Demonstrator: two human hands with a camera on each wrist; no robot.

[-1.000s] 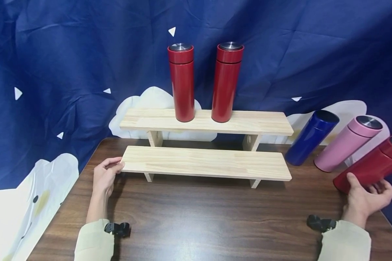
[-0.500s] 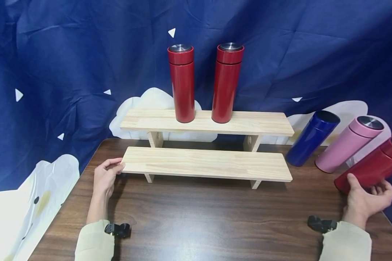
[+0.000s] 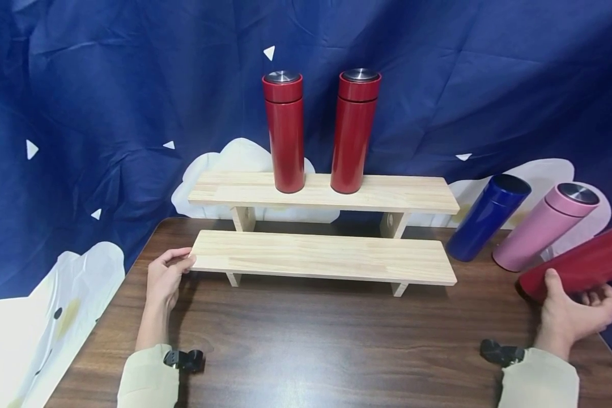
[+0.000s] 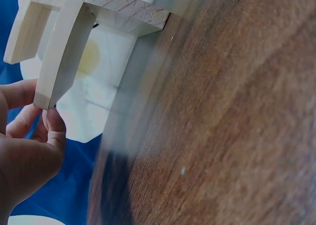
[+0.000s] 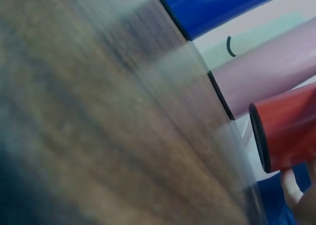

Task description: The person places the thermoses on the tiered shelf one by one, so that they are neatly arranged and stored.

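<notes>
1. In the head view, the right edge cuts off the held red bottle (image 3: 578,267), leaving its lid's top out of sight.
2. That bottle hides some fingertips of the right hand (image 3: 573,317), and the fingers look slightly blurred.
3. In the right wrist view, the picture's edges crop the pink bottle (image 5: 271,69) and the blue bottle (image 5: 222,10), while only parts of the hand show.
4. The tabletop (image 5: 98,111) there is heavily blurred.
5. In the left wrist view, the left edge cuts the left hand (image 4: 29,158); the lower shelf (image 4: 69,52) runs past the top.
6. In the head view, the bottom edge crops both sleeves (image 3: 149,377).
</notes>
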